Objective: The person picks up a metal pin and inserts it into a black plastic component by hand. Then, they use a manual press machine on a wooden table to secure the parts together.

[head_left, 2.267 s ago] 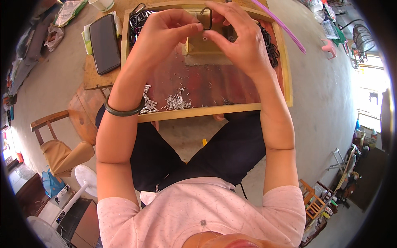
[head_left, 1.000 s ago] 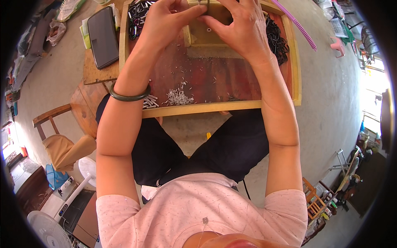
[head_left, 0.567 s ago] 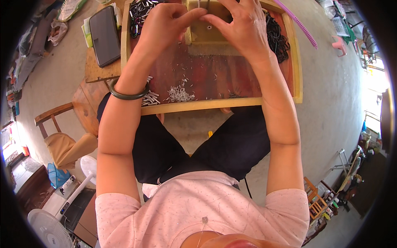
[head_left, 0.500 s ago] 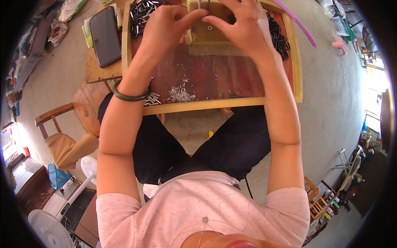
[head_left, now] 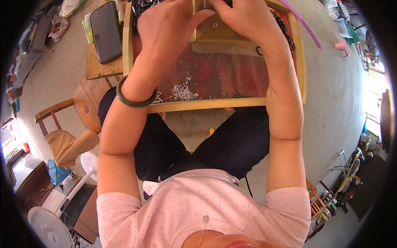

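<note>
One left hand (head_left: 167, 27): back upward over the far left of the tray; the thumb stretches right, and the other fingers are hidden or run past the far edge of the view, so how closed they are, or what they hold, cannot be told.
Right hand (head_left: 250, 20): at the far side, just right of the left thumb; its fingertips are cut off too, and its grip cannot be told.
Block (head_left: 231, 34): yellowish, with one screw (head_left: 215, 25), at the far middle of the tray, partly covered by the hands; a thin silvery rod (head_left: 204, 3) shows between them.
Tray (head_left: 215, 104): reddish floor, pale yellow rim; its near side lies by the dark trousers (head_left: 244, 136).
Small silver pins (head_left: 184, 92): a loose heap by the near rim, left of middle.
Dark pins (head_left: 239, 94): a few by the near rim, right of middle.
Dark clips (head_left: 142, 5): heaped far left; others lie along the right side, partly behind the right forearm.
Dark loop (head_left: 259, 51): just left of the right forearm, partly hidden.
Bracelet (head_left: 131, 102): dark, around the left forearm.
Phone (head_left: 106, 35): dark-screened, left of the tray on a wooden tabletop (head_left: 101, 66).
</note>
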A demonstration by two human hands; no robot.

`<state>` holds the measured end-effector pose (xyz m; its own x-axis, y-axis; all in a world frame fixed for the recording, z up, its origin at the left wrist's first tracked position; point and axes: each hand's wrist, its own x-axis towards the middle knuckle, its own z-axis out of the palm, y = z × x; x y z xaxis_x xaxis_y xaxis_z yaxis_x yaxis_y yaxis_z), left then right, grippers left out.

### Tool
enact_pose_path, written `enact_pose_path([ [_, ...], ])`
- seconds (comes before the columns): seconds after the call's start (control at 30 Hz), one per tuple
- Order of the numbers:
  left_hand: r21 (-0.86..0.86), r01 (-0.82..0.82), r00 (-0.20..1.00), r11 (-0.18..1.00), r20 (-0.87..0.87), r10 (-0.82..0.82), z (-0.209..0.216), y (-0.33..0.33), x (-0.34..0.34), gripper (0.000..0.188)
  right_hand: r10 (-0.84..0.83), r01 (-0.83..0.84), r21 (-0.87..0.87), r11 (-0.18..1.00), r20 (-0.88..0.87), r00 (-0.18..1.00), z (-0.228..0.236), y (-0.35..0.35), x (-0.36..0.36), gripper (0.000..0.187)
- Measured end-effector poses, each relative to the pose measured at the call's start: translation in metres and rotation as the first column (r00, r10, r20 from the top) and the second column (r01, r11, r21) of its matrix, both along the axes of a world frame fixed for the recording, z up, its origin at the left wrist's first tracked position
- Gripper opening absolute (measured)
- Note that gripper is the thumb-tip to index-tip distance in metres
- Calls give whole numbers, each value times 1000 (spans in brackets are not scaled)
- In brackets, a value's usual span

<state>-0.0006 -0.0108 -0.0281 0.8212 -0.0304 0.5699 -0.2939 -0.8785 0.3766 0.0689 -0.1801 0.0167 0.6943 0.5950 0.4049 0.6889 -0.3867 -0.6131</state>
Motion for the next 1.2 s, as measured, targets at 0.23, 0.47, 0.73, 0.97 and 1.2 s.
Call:
enact_pose_path([
  [0.23,173,-190,877,966,473,87,23,-3,9,49,53,-53,8,999,13,999,5,6,-4,41],
  [0.47,203,-44,982,978,188,5,30,10,2,47,82,-84,35,996,37,996,-1,3,1,41],
  [0.73,226,-130,982,965,163,94,32,9,7,51,84,-84,12,996,-30,996,6,0,-2,41],
  [0.97,218,-132,983,967,154,99,26,11,7,51,83,-82,-23,996,36,996,0,1,2,41],
  [1.2,208,-116,988,971,124,91,33,9,8,49,84,-84,-29,996,-5,996,1,0,4,40],
])
